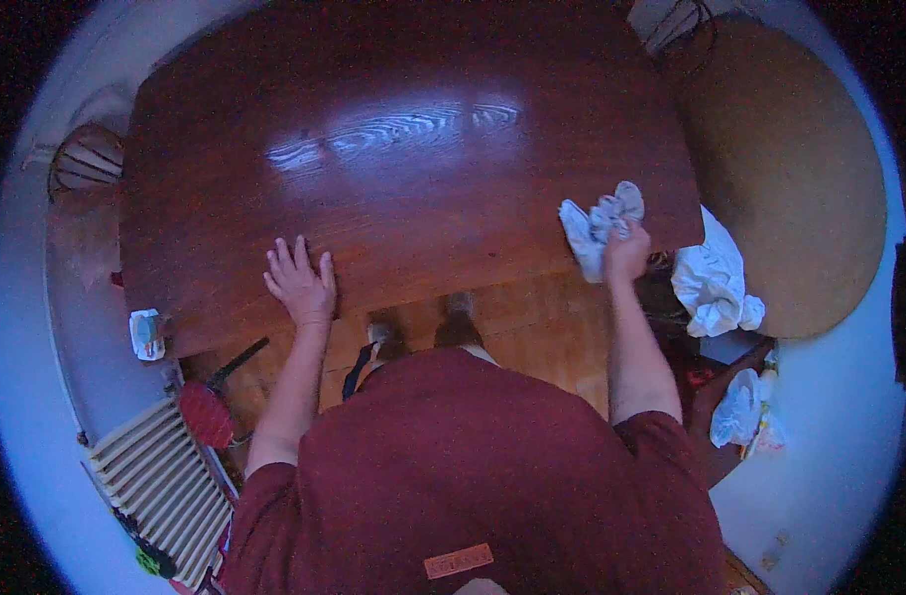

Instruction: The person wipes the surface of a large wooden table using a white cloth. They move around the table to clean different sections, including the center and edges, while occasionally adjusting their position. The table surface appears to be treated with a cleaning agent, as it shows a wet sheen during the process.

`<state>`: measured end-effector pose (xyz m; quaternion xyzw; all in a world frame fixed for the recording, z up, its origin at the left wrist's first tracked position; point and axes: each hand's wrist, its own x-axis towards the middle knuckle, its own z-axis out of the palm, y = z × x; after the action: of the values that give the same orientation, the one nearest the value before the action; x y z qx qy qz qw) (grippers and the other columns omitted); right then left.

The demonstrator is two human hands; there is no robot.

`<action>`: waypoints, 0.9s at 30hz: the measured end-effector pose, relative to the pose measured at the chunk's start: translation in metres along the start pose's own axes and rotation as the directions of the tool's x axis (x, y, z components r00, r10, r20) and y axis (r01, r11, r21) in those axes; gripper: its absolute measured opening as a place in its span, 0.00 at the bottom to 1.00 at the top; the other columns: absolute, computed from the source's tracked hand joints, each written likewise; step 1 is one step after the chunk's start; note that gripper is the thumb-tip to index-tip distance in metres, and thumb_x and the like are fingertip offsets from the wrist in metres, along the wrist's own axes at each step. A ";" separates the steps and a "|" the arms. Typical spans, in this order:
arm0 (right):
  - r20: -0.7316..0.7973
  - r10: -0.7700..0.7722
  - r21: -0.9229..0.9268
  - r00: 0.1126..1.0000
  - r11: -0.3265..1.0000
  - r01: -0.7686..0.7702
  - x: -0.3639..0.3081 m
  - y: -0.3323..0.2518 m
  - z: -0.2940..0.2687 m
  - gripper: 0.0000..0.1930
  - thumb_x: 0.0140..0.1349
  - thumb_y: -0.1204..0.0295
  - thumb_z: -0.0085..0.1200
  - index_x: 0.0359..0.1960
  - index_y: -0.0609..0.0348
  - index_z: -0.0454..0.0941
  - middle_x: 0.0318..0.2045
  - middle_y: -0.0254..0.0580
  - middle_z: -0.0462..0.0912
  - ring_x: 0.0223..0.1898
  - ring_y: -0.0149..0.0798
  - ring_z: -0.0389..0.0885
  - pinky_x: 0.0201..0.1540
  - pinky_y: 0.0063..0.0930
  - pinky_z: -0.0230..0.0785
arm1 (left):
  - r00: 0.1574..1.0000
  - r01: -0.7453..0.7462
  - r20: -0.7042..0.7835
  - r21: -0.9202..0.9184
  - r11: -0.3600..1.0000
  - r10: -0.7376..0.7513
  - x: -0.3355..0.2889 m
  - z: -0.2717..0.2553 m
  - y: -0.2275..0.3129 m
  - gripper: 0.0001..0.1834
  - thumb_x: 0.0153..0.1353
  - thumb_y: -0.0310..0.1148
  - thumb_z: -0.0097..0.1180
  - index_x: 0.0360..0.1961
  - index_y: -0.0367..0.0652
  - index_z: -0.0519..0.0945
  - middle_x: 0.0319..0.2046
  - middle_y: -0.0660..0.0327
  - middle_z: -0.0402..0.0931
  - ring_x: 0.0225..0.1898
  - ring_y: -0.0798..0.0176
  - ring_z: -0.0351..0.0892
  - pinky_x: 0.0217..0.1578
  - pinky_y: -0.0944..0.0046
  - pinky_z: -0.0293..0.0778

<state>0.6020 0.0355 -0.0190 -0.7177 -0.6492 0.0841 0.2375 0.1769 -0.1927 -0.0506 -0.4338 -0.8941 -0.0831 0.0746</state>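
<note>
A dark reddish-brown wooden table (403, 208) spreads out in front of me. Flat near its front edge, left of centre, rests my left hand (302, 283), fingers spread and holding nothing. At the front right, my right hand (626, 252) is closed around a crumpled light grey-white cloth (602, 223). The cloth bunches up beyond the fingers and one part of it hangs toward the table's front edge. My fingertips on that side are partly hidden by the cloth.
Right of the table stand a large round brown panel (790, 178) and a white plastic bag (713, 283). A small white packet (147, 335) sits by the left corner. Lower left are a white slatted radiator (165, 486) and a round red object (207, 414). A chair (86, 164) stands far left.
</note>
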 end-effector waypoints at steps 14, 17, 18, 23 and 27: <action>0.207 -0.336 0.297 0.919 0.917 0.268 -0.015 -0.062 0.022 0.19 0.45 0.75 0.53 0.43 0.47 0.79 0.44 0.42 0.77 0.46 0.46 0.74 0.49 0.36 0.67 | 1.000 0.011 -0.026 0.058 0.998 -0.010 -0.002 -0.001 -0.004 0.29 0.59 0.50 0.48 0.60 0.51 0.66 0.64 0.54 0.53 0.65 0.47 0.50 0.61 0.40 0.45; 0.025 0.011 -0.078 1.000 0.997 -0.009 0.031 0.014 -0.016 0.18 0.47 0.71 0.55 0.43 0.48 0.79 0.44 0.44 0.76 0.48 0.47 0.74 0.50 0.39 0.66 | 0.997 -0.010 -0.071 0.029 1.000 0.012 -0.004 0.004 0.000 0.29 0.59 0.50 0.48 0.60 0.51 0.66 0.64 0.54 0.54 0.65 0.47 0.50 0.61 0.40 0.46; 0.012 0.143 -0.119 0.990 0.983 -0.140 0.030 0.008 -0.020 0.18 0.47 0.71 0.55 0.43 0.48 0.79 0.44 0.45 0.76 0.47 0.48 0.74 0.50 0.39 0.66 | 0.998 -0.008 -0.066 0.025 1.000 0.010 -0.004 0.004 0.000 0.29 0.59 0.50 0.48 0.59 0.51 0.66 0.64 0.54 0.54 0.65 0.47 0.50 0.61 0.40 0.46; 0.180 -0.219 0.229 0.959 0.957 0.175 -0.032 -0.090 0.036 0.19 0.43 0.75 0.56 0.42 0.51 0.79 0.41 0.44 0.77 0.45 0.46 0.74 0.49 0.36 0.67 | 1.000 0.010 -0.029 0.016 1.000 -0.009 -0.003 -0.006 0.004 0.28 0.59 0.50 0.48 0.59 0.50 0.66 0.64 0.54 0.53 0.66 0.47 0.49 0.61 0.40 0.45; 0.427 -0.565 0.320 0.706 0.825 0.467 -0.113 -0.180 0.057 0.15 0.44 0.71 0.57 0.38 0.50 0.81 0.40 0.43 0.78 0.46 0.46 0.74 0.47 0.35 0.68 | 1.000 0.012 -0.013 0.027 1.000 -0.012 0.000 -0.001 0.000 0.29 0.59 0.50 0.49 0.59 0.49 0.66 0.65 0.53 0.53 0.66 0.47 0.49 0.61 0.39 0.44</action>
<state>0.4007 -0.0528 -0.0094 -0.4328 -0.8520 0.2592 0.1401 0.1771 -0.1925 -0.0496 -0.4268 -0.8972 -0.0740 0.0858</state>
